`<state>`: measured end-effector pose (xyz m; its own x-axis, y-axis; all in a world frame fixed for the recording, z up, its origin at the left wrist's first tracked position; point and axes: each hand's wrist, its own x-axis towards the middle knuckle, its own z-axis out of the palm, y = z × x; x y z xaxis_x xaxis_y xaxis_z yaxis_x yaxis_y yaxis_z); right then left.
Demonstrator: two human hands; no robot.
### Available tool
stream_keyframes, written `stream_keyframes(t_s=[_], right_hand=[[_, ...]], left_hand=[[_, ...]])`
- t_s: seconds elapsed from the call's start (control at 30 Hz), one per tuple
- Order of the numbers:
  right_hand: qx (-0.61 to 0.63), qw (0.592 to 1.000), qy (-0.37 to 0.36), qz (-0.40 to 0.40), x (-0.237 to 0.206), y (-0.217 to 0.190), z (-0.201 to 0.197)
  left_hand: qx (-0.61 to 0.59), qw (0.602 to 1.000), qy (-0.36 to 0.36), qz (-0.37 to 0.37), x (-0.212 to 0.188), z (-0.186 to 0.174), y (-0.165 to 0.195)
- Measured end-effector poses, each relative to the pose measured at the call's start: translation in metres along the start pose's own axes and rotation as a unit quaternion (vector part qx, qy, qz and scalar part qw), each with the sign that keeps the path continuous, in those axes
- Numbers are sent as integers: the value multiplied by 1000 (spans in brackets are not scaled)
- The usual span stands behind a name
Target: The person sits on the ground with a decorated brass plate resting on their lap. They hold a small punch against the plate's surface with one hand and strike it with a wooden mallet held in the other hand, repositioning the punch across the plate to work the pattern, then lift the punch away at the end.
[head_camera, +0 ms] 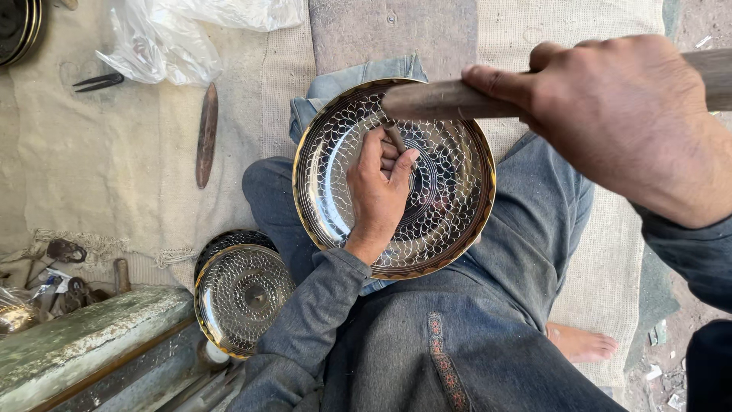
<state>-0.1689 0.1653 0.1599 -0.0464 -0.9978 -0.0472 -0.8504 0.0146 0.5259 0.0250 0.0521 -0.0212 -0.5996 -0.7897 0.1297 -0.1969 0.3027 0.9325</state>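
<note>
A brass plate is being chased on the lap.

The plate [450, 191] is propped on the knees; a scale pattern is already cut across nearly all of its face, and little bare metal is seen. A chisel [395, 140] is pinched by the left hand [377, 194], whose grip is pressed tight, near the centre. A hammer [442, 99] is clenched above in the right hand [633, 122]. Finished plates [242, 294] are stacked beside the left elbow, on the cloth [114, 175].
</note>
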Motion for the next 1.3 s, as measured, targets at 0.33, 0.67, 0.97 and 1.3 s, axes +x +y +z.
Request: stream_keyframes(t_s=[0.33, 0.67, 0.97, 1.3], right_hand=[[235, 970, 30, 59, -17, 1, 32], [376, 914, -49, 145, -53, -11, 34], [714, 616, 69, 326, -109, -76, 68], [613, 675, 117, 393, -148, -156, 98]], left_hand=[[79, 994, -51, 56, 9, 5, -8], [76, 982, -161, 57, 24, -5, 7], [34, 945, -273, 179, 46, -12, 13], [58, 881, -418, 211, 67, -9, 23]])
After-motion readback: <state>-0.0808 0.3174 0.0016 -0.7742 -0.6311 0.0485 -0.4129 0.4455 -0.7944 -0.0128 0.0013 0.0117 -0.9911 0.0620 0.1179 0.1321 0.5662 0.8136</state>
